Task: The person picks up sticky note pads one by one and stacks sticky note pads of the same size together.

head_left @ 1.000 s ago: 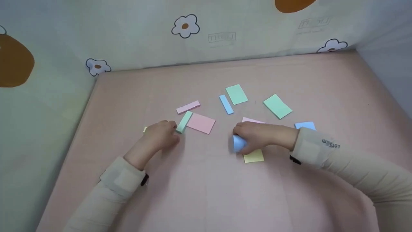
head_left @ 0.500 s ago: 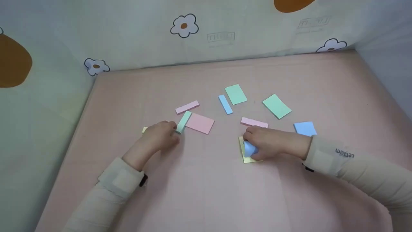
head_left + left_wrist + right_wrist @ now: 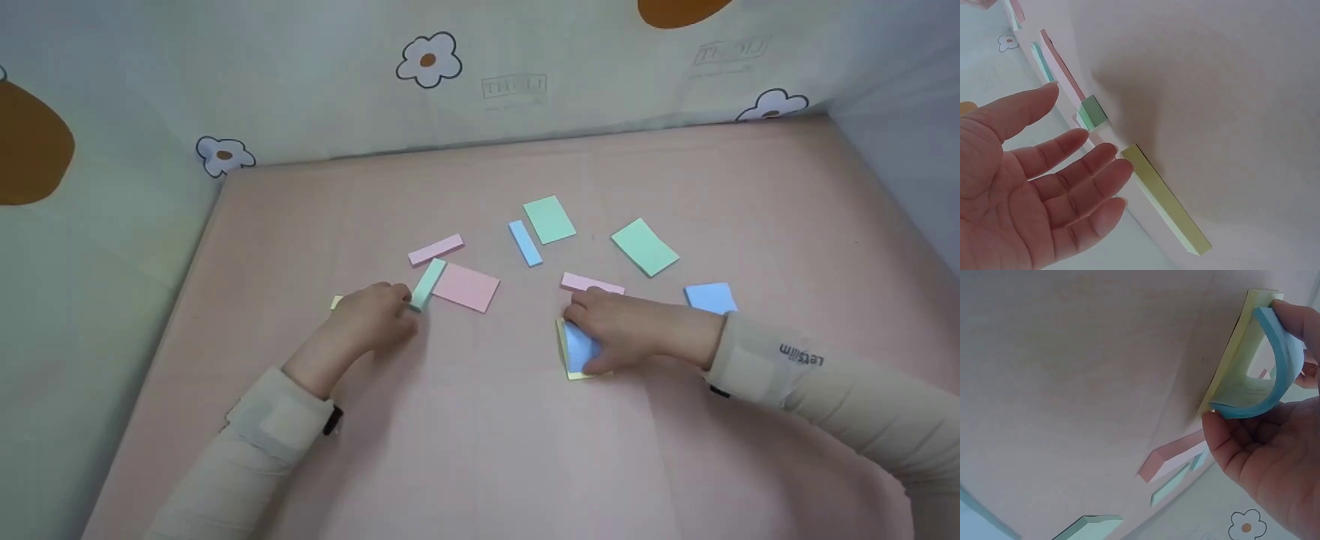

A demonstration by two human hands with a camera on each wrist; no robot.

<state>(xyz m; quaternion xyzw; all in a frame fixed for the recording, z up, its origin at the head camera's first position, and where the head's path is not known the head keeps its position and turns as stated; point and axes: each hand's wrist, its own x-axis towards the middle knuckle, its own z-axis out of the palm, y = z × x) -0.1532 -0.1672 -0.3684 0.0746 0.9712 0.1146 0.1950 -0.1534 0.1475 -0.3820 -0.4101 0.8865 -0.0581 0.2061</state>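
My right hand (image 3: 626, 326) grips a blue sticky note pad (image 3: 579, 349) between thumb and fingers. In the right wrist view, the blue pad (image 3: 1280, 365) bows into an arch, its ends against a yellow sticky note pad (image 3: 1233, 354) beneath. My left hand (image 3: 367, 319) holds nothing; its fingers curve loosely in the left wrist view. Close to its fingertips lies a narrow green pad (image 3: 429, 285), against a pink pad (image 3: 469, 286). A narrow yellow pad (image 3: 1165, 199) lies beside the hand, mostly hidden from the head view.
Narrow pink pads lie by the right fingers (image 3: 589, 283) and farther left (image 3: 436, 250). At the back are a narrow blue pad (image 3: 525, 243) and two green pads, one centre (image 3: 550, 219), one right (image 3: 645, 247). Another blue pad (image 3: 710, 297) lies by the right sleeve. Patterned cloth walls (image 3: 322, 82) enclose the pink surface.
My right hand has moved right and slightly nearer with the blue pad, onto the yellow pad. The tightly curled blue pad has since flattened somewhat. My left hand stays put.
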